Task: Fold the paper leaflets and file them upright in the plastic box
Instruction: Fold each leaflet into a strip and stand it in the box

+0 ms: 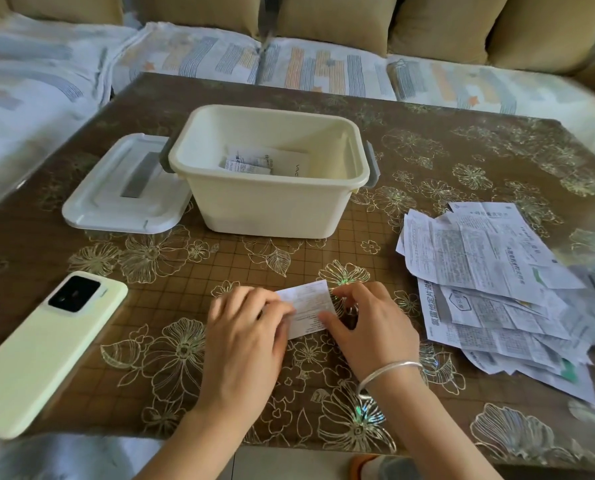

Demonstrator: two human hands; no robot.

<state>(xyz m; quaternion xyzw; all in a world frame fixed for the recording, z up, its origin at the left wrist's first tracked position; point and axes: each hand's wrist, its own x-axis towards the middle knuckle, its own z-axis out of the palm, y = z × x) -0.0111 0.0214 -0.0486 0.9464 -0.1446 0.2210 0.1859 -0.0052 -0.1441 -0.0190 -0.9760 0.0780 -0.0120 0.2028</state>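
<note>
A small folded white leaflet (309, 305) lies flat on the table near the front middle. My left hand (245, 332) presses on its left part and covers that side. My right hand (368, 323) rests at its right edge, with the thumb on the paper's lower corner. A cream plastic box (271, 202) stands open behind them, with a few folded leaflets (264, 162) lying inside at the bottom. A loose pile of unfolded printed leaflets (496, 282) spreads over the table at the right.
The box's white lid (116, 192) lies flat left of the box. A pale green phone (43, 348) lies face down at the front left. The table (427, 161) has a brown floral cover. A sofa with patterned covers runs behind it.
</note>
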